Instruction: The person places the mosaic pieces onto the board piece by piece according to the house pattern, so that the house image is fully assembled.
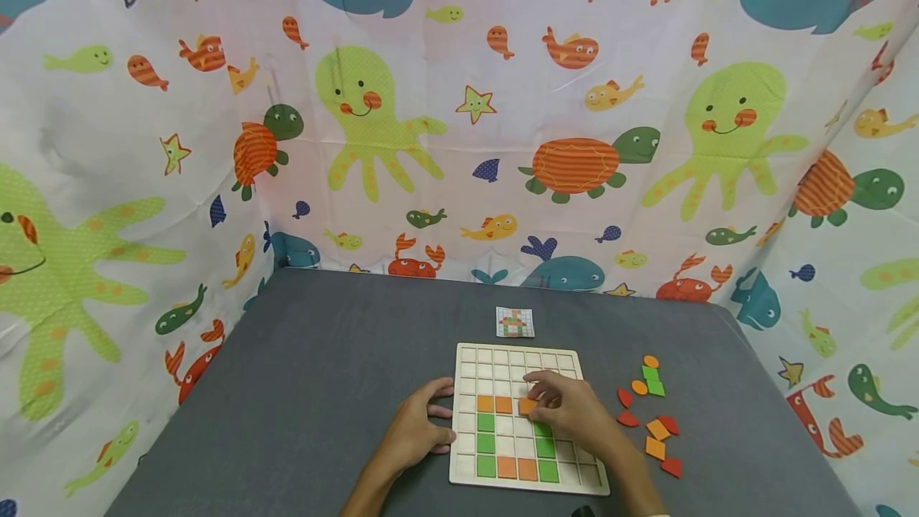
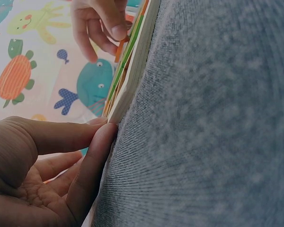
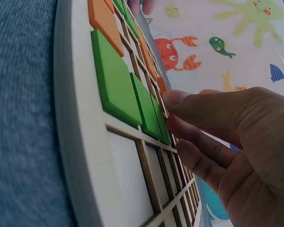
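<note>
A pale wooden grid board (image 1: 467, 351) lies on the grey table, with green square tiles (image 1: 486, 443) and orange square tiles (image 1: 506, 467) set in some cells. At its left edge is my left hand (image 1: 416, 429); in the left wrist view the thumb and a finger (image 2: 97, 146) pinch the board's rim. Over the right half of the board, my right hand (image 1: 563, 405) pinches an orange square tile (image 1: 527, 406) between thumb and finger. That tile (image 3: 162, 85) is partly hidden by the thumb in the right wrist view, near the row of green tiles (image 3: 116, 80).
Loose pieces lie right of the board: orange circles (image 1: 639, 388), green squares (image 1: 652, 380), red pieces (image 1: 628, 419) and yellow-orange squares (image 1: 655, 447). Behind the board is a small pattern card (image 1: 514, 322). A sea-animal curtain (image 1: 459, 246) borders the table (image 1: 345, 357).
</note>
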Motion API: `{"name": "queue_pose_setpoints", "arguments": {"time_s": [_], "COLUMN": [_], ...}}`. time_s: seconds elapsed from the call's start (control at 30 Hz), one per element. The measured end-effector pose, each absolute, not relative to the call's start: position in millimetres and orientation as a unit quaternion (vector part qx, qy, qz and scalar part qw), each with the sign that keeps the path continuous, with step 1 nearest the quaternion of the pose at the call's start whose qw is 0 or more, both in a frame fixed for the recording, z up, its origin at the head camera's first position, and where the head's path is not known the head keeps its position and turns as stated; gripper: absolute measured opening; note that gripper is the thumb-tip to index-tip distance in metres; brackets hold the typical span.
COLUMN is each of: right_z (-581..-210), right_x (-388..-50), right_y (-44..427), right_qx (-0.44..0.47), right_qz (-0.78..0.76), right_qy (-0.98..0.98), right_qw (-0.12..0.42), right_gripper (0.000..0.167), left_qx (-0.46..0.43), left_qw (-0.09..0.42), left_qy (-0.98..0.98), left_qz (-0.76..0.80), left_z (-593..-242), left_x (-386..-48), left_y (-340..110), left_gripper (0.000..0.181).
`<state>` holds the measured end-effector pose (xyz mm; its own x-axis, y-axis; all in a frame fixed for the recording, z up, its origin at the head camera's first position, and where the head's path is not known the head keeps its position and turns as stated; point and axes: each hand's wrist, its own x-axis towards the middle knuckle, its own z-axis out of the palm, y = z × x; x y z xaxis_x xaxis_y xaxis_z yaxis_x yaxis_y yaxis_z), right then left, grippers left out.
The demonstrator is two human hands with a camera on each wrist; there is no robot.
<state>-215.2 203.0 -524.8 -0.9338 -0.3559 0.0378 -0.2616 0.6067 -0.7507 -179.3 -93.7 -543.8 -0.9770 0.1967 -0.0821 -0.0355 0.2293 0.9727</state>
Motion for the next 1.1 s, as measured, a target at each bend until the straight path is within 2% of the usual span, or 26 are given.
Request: {"name": "queue_pose_setpoints", "arguments": {"time_s": [0.6, 1.1], "right_z": [-531.6, -529.9], "right_x": [-216.6, -216.0], "right_y": [199.2, 197.9], "right_qx": [-0.211, -0.206], "right_qz": [-0.406, -0.408], "right_qy": [0.889, 0.888], "right_qw": [0.04, 0.045], "right_gripper": [0.051, 0.05], "left_qx": [0.05, 0.049], "left_qw": [0.092, 0.095], "left_qy": [0.776, 0.779], "left_qz": [0.622, 0.618], "left_z": [-542.3, -543.5], "left_x": [-180.0, -179.0], "left_y": [-94.3, -94.4], "left_gripper": [0.082, 0.081]}}
